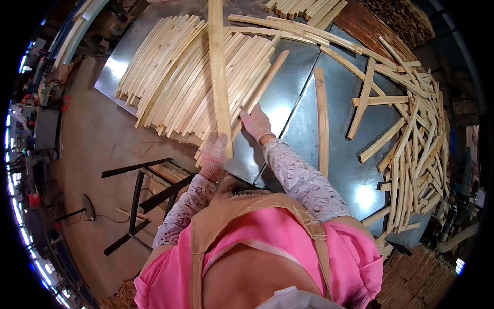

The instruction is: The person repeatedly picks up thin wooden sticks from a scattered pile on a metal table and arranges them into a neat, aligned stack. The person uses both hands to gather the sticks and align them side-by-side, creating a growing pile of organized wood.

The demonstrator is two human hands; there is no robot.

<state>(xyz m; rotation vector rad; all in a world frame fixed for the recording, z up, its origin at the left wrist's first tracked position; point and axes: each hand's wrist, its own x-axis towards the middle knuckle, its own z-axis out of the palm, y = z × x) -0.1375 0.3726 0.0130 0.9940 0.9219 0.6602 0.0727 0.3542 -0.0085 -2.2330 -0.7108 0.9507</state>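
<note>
My left hand [213, 152], in a pale pink glove, is closed around the near end of a long wooden board [218, 87]. The board slants up and away, passing over a broad row of wooden strips [180, 98] laid side by side on the metal table [293, 98]. My right hand [257, 123], gloved the same way, is at the near end of a strip [271, 77] along the row's right edge. Its thumb and fingers lie on either side of that end; the palm side is hidden.
A jumbled heap of strips [411, 149] covers the table's right side. One lone strip [322, 118] lies between the heap and my right arm. More strips [309, 10] are stacked at the far edge. A dark metal frame [136, 201] stands on the floor at left, beside a pedestal [88, 207].
</note>
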